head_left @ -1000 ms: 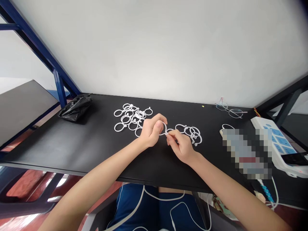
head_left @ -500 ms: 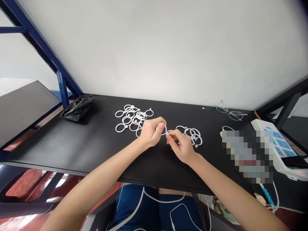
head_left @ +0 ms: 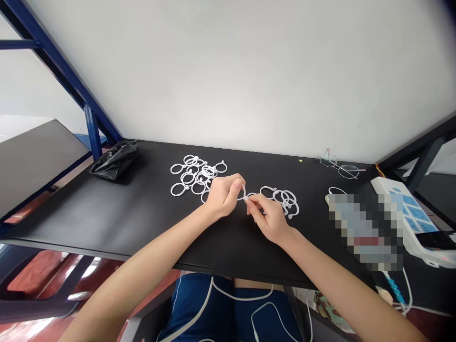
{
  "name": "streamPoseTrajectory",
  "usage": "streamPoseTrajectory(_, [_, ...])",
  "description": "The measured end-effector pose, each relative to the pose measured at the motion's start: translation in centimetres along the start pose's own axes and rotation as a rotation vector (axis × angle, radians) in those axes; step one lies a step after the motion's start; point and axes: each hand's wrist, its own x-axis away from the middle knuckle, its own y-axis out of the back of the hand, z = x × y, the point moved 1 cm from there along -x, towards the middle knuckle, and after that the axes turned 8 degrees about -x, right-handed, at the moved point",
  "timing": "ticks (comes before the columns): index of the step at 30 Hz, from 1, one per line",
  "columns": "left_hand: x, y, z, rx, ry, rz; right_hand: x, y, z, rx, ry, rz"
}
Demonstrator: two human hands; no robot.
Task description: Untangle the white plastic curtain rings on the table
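Note:
My left hand (head_left: pixel 223 195) and my right hand (head_left: pixel 270 216) meet over the middle of the black table (head_left: pixel 124 213). Both pinch one white plastic ring (head_left: pixel 244 194) between them; the left fingers curl round its loop, the right fingertips grip its end. A pile of several loose white rings (head_left: pixel 195 175) lies just behind my left hand. A smaller chain of linked white rings (head_left: pixel 285 198) lies behind my right hand and seems to join the held ring.
A crumpled black bag (head_left: pixel 114 160) sits at the table's far left. Spectacles (head_left: pixel 339 165) lie at the back right. A white and blue power strip (head_left: pixel 409 209) and cables lie at the right edge, beside a blurred patch. A blue metal frame (head_left: pixel 89 118) stands at left.
My hands have closed in on the ring, its loop now mostly hidden under my left fingers. The view shifted slightly.

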Motion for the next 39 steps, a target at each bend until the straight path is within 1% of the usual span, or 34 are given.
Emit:
streamPoseTrajectory(6, [-0.04,0.01,0.07,-0.009,0.047,0.018,-0.07,-0.05,0.11,0.011,0.019,-0.002])
streamPoseTrajectory(15, [-0.16,0.01,-0.07,0.043,0.109,0.052,0.08,-0.15,0.05,0.022,0.016,0.004])
streamPoseTrajectory(23, [0.0,-0.26,-0.01,0.075,0.147,0.048,0.26,-0.12,0.21,0.017,0.024,0.015])
streamPoseTrajectory(30, [-0.02,-0.28,-0.02,0.095,0.153,0.035,0.12,-0.25,0.12,0.015,0.023,0.012])
streamPoseTrajectory(39, [0.04,-0.57,-0.02,0.141,0.233,0.029,0.15,-0.3,0.1,0.019,0.017,0.019])
